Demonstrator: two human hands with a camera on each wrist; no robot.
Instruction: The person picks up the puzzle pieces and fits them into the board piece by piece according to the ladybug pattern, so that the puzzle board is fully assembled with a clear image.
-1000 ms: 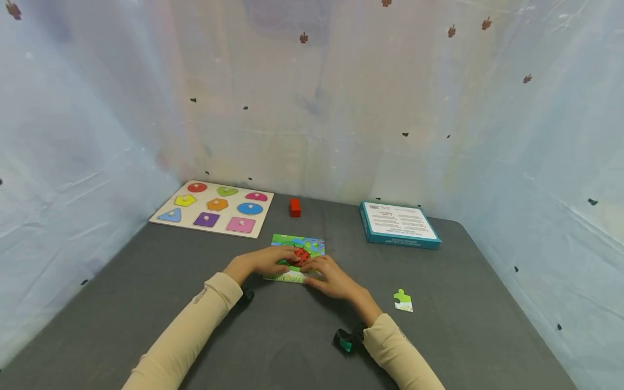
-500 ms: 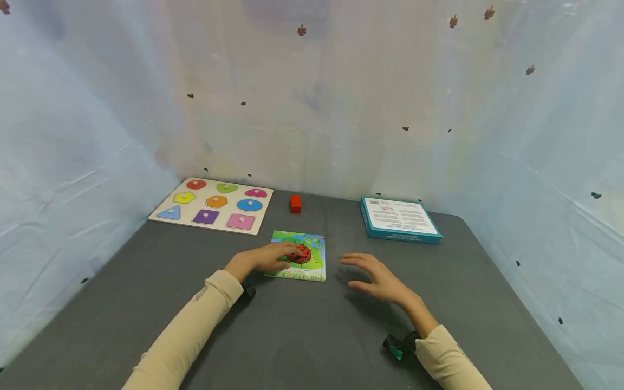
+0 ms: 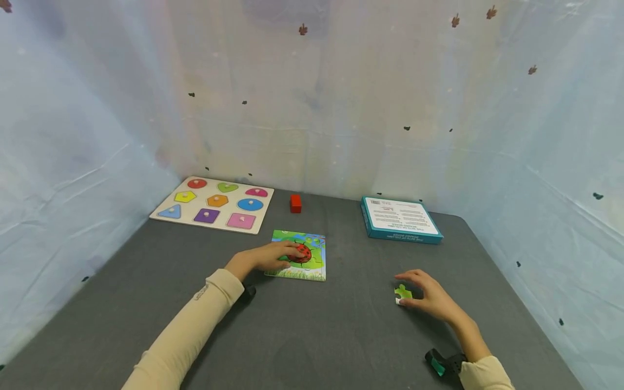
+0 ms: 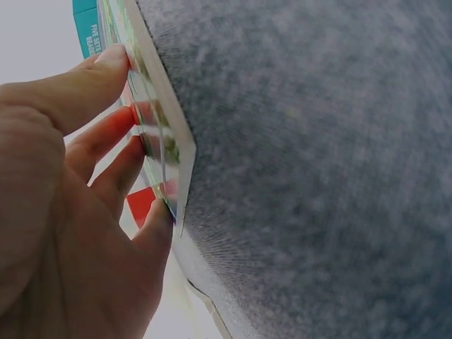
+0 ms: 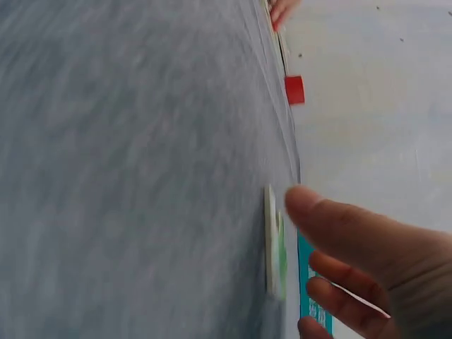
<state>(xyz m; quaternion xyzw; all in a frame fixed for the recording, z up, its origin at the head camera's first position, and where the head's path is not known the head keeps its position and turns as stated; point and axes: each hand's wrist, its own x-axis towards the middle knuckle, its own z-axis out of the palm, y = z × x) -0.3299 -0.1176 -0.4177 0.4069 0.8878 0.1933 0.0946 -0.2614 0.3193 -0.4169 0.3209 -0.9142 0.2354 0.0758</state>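
Observation:
A square ladybug jigsaw puzzle (image 3: 312,271) lies on the table in front of me. My left hand (image 3: 270,257) rests on its left part, fingertips and thumb touching the printed surface, as the left wrist view also shows. To the right lies a loose green-and-white puzzle piece (image 3: 402,293). Over it reaches my right hand (image 3: 434,297), thumb at the near edge and fingers spread past the far side. In the right wrist view a small gap shows between the thumb (image 5: 335,219) and the piece (image 5: 272,244).
A wooden shape board (image 3: 221,216) with coloured knobbed pieces lies at the back left. Beside it stands a red block (image 3: 295,204). A teal box (image 3: 402,219) with a white label sits at the back right, and a plastic sheet (image 3: 312,108) hangs behind the table.
My right hand has left the ladybug puzzle and moved right to the loose piece, its fingers spread. The left hand has stayed on the puzzle.

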